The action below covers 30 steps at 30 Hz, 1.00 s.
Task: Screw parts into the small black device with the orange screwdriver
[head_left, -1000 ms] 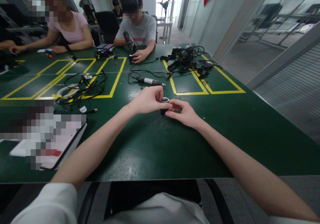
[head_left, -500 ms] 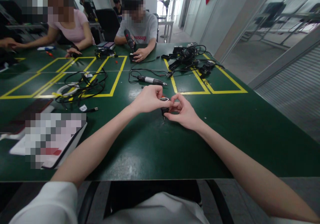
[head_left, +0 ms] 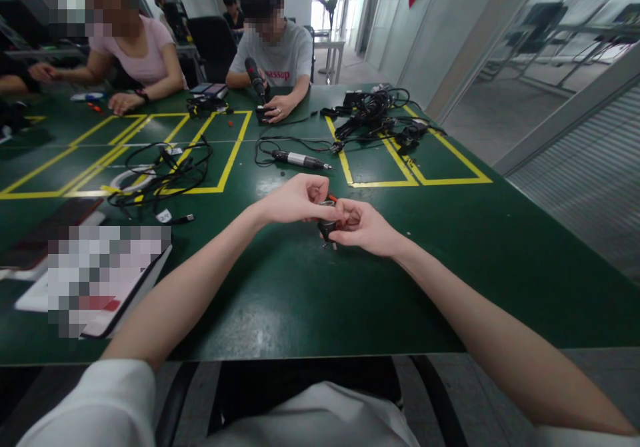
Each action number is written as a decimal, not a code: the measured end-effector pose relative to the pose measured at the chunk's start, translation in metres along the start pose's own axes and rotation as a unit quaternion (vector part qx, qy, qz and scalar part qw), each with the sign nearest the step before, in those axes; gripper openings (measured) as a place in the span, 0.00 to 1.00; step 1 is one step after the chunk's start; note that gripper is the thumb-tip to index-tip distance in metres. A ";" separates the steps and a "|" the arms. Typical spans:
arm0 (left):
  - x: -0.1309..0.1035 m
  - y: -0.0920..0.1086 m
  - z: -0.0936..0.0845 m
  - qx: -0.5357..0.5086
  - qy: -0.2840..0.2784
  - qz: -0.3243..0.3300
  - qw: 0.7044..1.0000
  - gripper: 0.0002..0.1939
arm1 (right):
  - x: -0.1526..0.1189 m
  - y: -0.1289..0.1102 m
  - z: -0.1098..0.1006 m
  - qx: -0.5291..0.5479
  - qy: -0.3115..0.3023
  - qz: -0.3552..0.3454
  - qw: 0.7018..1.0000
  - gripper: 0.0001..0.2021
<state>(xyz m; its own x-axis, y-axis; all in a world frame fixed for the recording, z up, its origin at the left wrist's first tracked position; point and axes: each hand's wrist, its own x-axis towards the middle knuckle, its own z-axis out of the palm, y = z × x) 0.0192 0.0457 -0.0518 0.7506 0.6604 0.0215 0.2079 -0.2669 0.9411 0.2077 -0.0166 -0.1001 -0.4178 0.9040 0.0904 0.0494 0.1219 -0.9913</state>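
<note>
green tabletop (head_left: 300,294) fills most of my remote view, and close to its middle is the small black cylinder (head_left: 327,231), held between two bare hands. the left hand (head_left: 295,200) lays its thumb across the cylinder's near side with the other fingers curled at the top; the right hand (head_left: 364,228) pinches it from the right, thumb low and fingertips bunched by the left thumb. a second ago i could see the metal rim (head_left: 327,203) as a nearly full ring; now the fingers cover more of it and the body leans. i read that as the piece being turned in the grip, so the work sits between the fingertips. an orange-red bit (head_left: 333,198) shows behind; i can't tell if it is attached. small metallic glints show beneath, too tiny to make out.

beyond the hands lies a pen-shaped tool (head_left: 300,160), with a dark cable heap (head_left: 370,110) past it to the right. yellow tape (head_left: 235,152) marks boxes on the surface; to the left i see a loose cable coil (head_left: 167,174) and a pixelated flat item (head_left: 125,287). across the table, a co-worker in grey (head_left: 296,50) grips a driver (head_left: 255,77), and another in pink (head_left: 153,50) sits farther left. glass partitions run along the right.
</note>
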 end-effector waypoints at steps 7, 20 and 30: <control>0.004 -0.002 -0.009 0.017 0.149 -0.054 0.987 0.24 | -0.005 -0.001 0.000 -0.140 0.017 -0.040 0.989 0.12; 0.006 -0.001 -0.022 0.016 0.190 -0.072 0.979 0.13 | 0.004 0.010 -0.012 -0.225 0.016 -0.059 0.972 0.15; 0.002 0.004 -0.029 0.009 0.185 -0.071 0.980 0.10 | -0.003 0.007 -0.017 -0.195 -0.009 -0.043 0.980 0.12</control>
<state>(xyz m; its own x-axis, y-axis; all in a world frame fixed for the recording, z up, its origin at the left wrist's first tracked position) 0.0031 0.0660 -0.0382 0.4355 0.9001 0.0140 0.3069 -0.1631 0.9376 0.2250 -0.0116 -0.1060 -0.4511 0.8769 0.1660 0.3546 0.3467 -0.8683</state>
